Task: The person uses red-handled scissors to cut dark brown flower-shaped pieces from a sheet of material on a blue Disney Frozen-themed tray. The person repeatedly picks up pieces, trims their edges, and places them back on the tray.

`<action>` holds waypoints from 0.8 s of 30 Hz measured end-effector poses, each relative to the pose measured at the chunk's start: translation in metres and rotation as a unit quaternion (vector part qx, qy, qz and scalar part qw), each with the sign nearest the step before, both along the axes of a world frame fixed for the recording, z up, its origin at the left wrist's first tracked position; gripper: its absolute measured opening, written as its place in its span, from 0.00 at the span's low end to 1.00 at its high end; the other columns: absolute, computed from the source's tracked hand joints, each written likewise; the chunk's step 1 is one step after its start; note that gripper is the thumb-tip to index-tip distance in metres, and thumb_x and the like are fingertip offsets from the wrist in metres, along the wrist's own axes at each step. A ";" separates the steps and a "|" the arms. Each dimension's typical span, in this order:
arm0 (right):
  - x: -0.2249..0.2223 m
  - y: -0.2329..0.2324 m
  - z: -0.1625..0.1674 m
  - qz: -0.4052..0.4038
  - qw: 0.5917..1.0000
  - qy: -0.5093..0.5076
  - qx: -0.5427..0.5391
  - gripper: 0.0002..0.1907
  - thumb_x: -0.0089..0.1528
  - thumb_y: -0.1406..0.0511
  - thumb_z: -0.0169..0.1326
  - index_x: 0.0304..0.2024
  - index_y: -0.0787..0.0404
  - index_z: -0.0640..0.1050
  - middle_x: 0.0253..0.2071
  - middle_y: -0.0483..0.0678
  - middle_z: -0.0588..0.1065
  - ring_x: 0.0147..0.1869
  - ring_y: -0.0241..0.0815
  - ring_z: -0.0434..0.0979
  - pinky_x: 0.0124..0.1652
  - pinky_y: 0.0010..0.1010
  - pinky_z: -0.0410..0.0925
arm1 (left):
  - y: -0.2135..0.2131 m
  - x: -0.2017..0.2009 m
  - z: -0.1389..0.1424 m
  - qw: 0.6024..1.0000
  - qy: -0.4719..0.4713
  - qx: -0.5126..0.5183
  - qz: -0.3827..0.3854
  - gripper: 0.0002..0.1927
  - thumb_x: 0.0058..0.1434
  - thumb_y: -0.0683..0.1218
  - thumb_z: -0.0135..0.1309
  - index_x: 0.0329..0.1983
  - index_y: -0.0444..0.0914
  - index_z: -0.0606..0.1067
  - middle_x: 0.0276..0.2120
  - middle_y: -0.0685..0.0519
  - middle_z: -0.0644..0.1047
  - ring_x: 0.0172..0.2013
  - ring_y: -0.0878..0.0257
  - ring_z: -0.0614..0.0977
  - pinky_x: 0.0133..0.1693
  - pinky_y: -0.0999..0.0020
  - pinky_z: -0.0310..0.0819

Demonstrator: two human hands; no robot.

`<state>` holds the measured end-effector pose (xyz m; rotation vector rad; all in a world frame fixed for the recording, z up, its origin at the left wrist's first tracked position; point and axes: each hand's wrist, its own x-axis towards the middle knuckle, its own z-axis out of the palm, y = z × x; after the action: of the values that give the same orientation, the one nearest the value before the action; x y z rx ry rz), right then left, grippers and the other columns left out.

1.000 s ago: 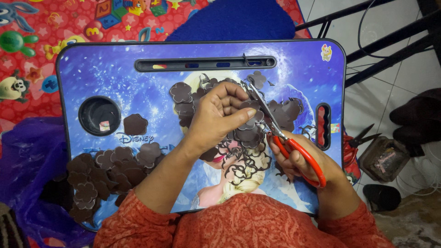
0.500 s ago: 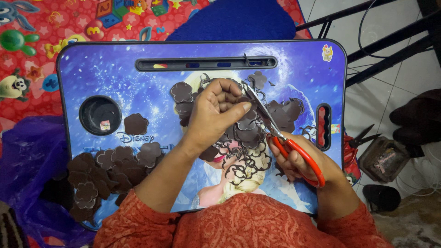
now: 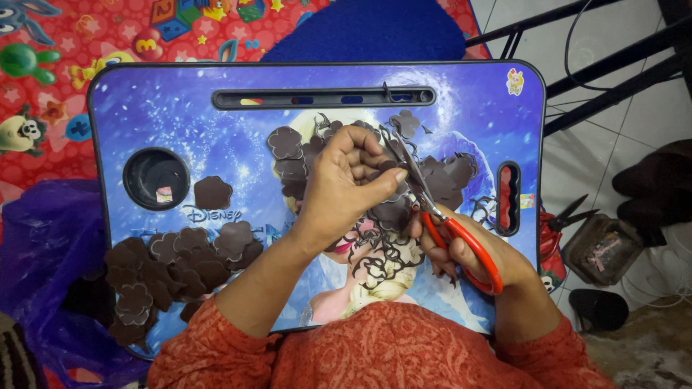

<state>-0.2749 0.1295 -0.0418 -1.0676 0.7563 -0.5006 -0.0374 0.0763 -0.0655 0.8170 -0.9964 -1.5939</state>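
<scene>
One scissors [image 3: 440,216], one lap table [image 3: 180,108]

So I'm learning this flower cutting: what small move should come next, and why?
Probably close the red-handled scissors a short snip further along the outline. The left hand pinches a dark brown piece right at the blades, the right hand grips the handles, and thin curled trimmings lie below them.

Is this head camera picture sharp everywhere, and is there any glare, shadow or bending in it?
Head view: even, soft light, only faint shadow under the left hand and right hand; the scissors and brown flower cutouts look sharp; the glossy lap table shows a mild sheen, no harsh glare; its top edge bows slightly, a wide-lens distortion; the orange sleeves nearest the camera look a little soft.
</scene>
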 end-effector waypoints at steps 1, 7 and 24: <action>0.000 0.001 0.000 -0.004 1.000 -0.001 0.002 0.46 0.58 0.32 0.53 0.53 0.66 0.69 0.25 0.39 0.61 0.24 0.30 0.59 0.27 0.24 0.59 | 0.000 0.000 0.000 1.000 0.005 -0.005 -0.001 0.19 0.61 0.34 0.64 0.49 0.37 0.67 0.40 0.54 0.75 0.39 0.72 0.79 0.42 0.78 0.78; 0.003 0.000 0.000 -0.032 0.999 0.022 -0.011 0.46 0.55 0.30 0.52 0.44 0.66 0.69 0.21 0.38 0.60 0.21 0.30 0.59 0.22 0.24 0.62 | -0.005 0.007 0.000 1.000 0.008 0.009 -0.014 0.20 0.60 0.35 0.63 0.50 0.36 0.67 0.41 0.51 0.78 0.41 0.69 0.83 0.44 0.75 0.82; -0.002 -0.002 -0.002 -0.018 0.999 0.039 -0.025 0.43 0.57 0.31 0.52 0.38 0.66 0.70 0.19 0.38 0.61 0.18 0.28 0.56 0.18 0.23 0.59 | -0.014 0.017 -0.001 1.000 -0.017 0.009 -0.025 0.22 0.59 0.35 0.65 0.52 0.35 0.67 0.40 0.48 0.80 0.38 0.69 0.82 0.40 0.77 0.79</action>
<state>-0.2768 0.1271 -0.0440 -1.1276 0.8357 -0.5130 -0.0202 0.0624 -0.0662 0.8402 -1.0352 -1.6375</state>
